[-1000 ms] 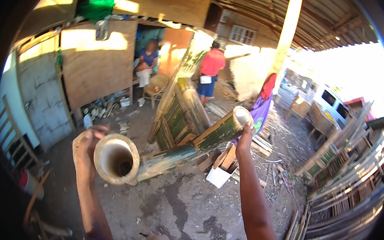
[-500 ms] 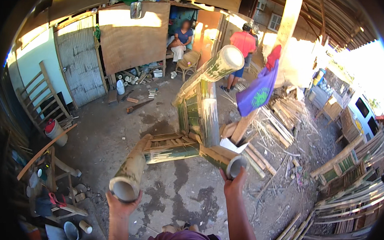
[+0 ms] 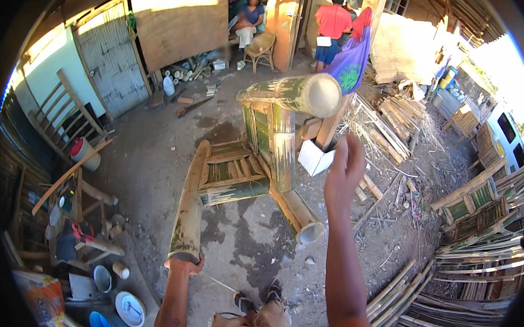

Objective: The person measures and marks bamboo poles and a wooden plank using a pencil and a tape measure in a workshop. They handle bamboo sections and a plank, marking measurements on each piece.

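A large frame of thick green and tan bamboo poles (image 3: pixel 256 163) stands tilted on the dirt ground in front of me. My left hand (image 3: pixel 185 265) grips the near end of its left pole (image 3: pixel 188 213). My right hand (image 3: pixel 344 174) is raised in the air with fingers apart and nothing in them, just right of the frame. The cut end of the frame's right pole (image 3: pixel 309 231) lies below that hand. A fat crosswise bamboo piece (image 3: pixel 295 94) tops the frame. A white box (image 3: pixel 314 157) sits beside the frame, near my right hand.
Bamboo frames (image 3: pixel 479 204) and poles (image 3: pixel 443 315) pile up at the right. A seated person (image 3: pixel 249 21), a chair (image 3: pixel 261 48), a standing person in red (image 3: pixel 331 25) and a purple cloth (image 3: pixel 350 64) are at the back. Buckets and a plate (image 3: pixel 130 307) lie lower left.
The bamboo frame has come down from being held up high. My right hand has let go of the right pole end and lifted away; my left hand keeps its grip.
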The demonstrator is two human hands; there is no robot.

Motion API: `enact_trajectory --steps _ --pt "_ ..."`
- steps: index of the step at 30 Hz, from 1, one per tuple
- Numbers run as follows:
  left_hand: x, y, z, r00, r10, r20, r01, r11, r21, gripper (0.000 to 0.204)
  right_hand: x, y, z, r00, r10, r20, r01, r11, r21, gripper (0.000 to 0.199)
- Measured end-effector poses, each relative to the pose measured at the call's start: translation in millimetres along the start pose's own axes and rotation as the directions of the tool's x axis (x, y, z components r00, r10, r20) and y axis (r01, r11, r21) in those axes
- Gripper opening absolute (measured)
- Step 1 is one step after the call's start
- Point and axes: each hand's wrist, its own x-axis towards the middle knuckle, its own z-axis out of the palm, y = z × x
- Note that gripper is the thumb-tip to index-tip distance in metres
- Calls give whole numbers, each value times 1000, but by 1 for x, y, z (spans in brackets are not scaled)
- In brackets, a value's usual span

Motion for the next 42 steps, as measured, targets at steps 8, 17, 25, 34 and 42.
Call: enact_trajectory --steps 8,17,25,34,42 --pt "235 -42 -145 985 -82 151 89 995 -40 70 -47 51 -40 494 856 -153 -751 509 421 51" --pt "422 -134 -236 993 6 118 28 957 -288 79 -292 175 -209 324 908 -264 -866 398 304 43" --pt "361 -142 -152 832 22 554 -275 884 377 61 -498 320 -292 -15 949 -315 -815 171 554 43" --pt "322 -304 -186 925 -252 285 -5 741 671 40 -508 306 -287 -180 857 -484 -981 -195 20 58" --pt "203 -250 -145 858 -273 434 -170 647 743 31 -397 189 -128 252 939 235 -880 324 -348 28"
